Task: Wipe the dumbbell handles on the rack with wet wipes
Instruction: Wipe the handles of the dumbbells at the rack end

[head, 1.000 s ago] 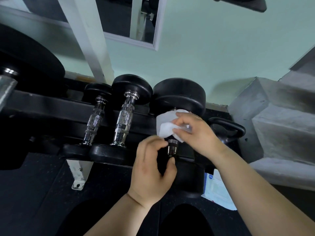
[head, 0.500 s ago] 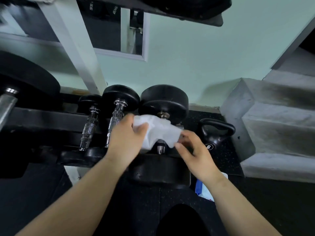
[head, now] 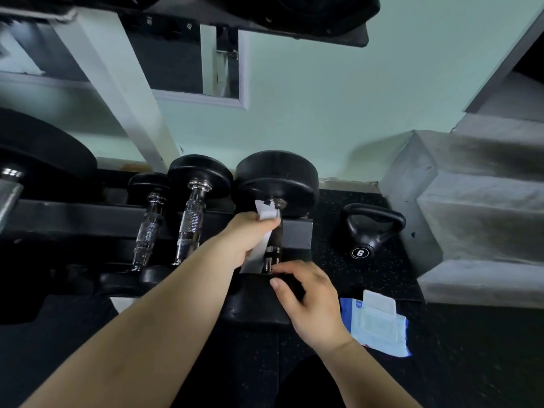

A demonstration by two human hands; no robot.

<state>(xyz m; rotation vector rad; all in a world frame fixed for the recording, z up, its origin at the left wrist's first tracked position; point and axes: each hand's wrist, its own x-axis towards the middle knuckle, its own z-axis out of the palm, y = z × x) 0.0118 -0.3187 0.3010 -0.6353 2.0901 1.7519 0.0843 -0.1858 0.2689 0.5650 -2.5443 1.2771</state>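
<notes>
Wiping is noted as under way on one handle. The left hand [head: 244,241] is seen curled round the white wet wipe [head: 266,214], which is wrapped about the upper part of the chrome handle [head: 269,256] of the large black round-headed dumbbell [head: 276,178], the rightmost on the black steel rack [head: 59,219]. A strip of the wipe is seen hanging below the hand, beside the handle's lower end. The right hand [head: 312,301] is held at the near head of the same dumbbell, fingertips touching close to the handle's lower collar. Whether anything is pinched there cannot be told.

Left to be done, as judged: the lower stretch of this handle is seen bare and is taken as not yet wiped.

Just beside it, to the left, the knurled chrome handle of the middle dumbbell [head: 190,223] and the slimmer chrome handle of the small dumbbell [head: 146,232] lie uncovered. No wetness or streaking can be made out, so neither is recorded as done or undone.

A further thick chrome handle [head: 8,192] is caught at the left edge, well apart, touched by neither hand.

The blue-and-white wet wipe pack [head: 378,322], flap raised, is noted on the black speckled rubber floor [head: 382,275], near the right hand.

The task is judged to be partway at most.
</notes>
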